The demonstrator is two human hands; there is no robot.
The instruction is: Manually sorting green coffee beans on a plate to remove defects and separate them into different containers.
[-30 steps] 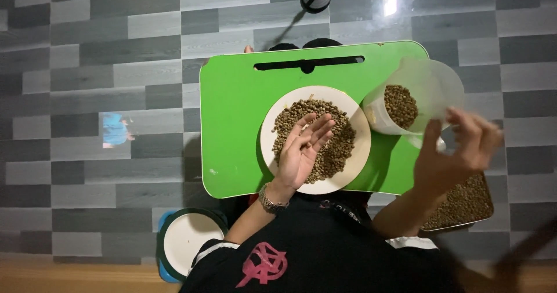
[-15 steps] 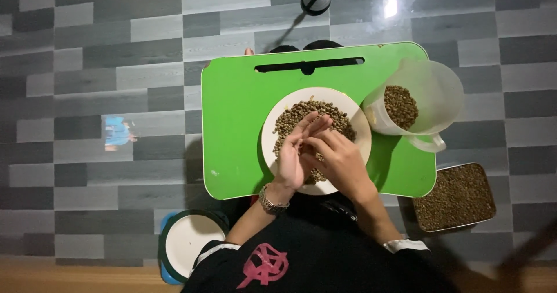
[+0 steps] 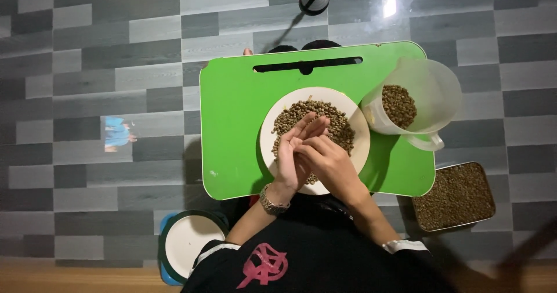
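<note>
Both hands, the left hand point(image 3: 295, 154) and the right hand point(image 3: 325, 161), crowd the near half of the plate point(image 3: 358, 131), so the way across the beans point(image 3: 325, 119) is open only at the far side. Left of the plate, the green bench point(image 3: 232, 125) lies bare (a broad free lane to its left edge). On the right, the clear jug point(image 3: 426, 90) stands just beside the plate and blocks a sideways pass there. The slot point(image 3: 307, 65) runs along the far edge. Off the bench, the metal tray point(image 3: 455, 197) sits at the right on the floor, the white-lidded tub point(image 3: 188, 241) at the left.
</note>
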